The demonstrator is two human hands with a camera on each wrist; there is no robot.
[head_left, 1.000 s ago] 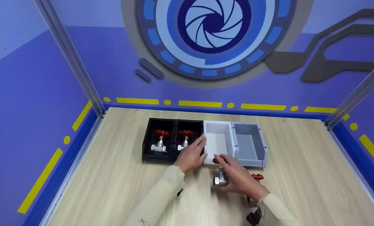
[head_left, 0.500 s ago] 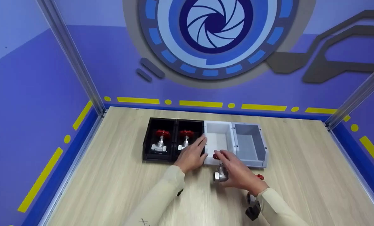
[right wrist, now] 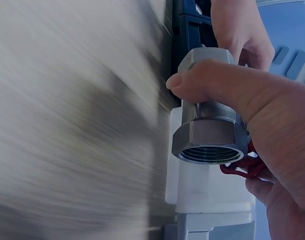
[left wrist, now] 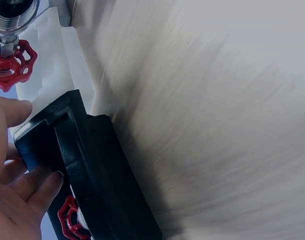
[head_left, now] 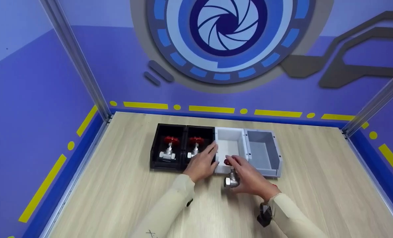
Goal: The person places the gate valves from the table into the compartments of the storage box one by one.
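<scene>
My right hand (head_left: 251, 180) grips a metal gate valve (head_left: 232, 180) with a red handwheel (left wrist: 12, 67), held at the front edge of the white bin (head_left: 229, 140). In the right wrist view the thumb lies across the valve body, its threaded end (right wrist: 208, 142) facing the camera. My left hand (head_left: 201, 163) rests on the second black bin (head_left: 201, 130) beside the white one, fingertips inside its side wall and thumb near the rim. Another red-wheeled valve (head_left: 195, 148) stands in that bin, partly covered by the left hand.
The leftmost black bin (head_left: 154, 155) holds a similar valve (head_left: 167, 150). A grey bin (head_left: 261, 152) ends the row on the right. Behind the right wrist, a bit of red handwheel (head_left: 275, 185) shows over the wooden table (head_left: 318, 185). Blue walls enclose the back and sides.
My right hand has carried the valve slightly forward, its handwheel now over the white bin's front edge. The right forearm now covers most of the valve behind it. The left hand stays put.
</scene>
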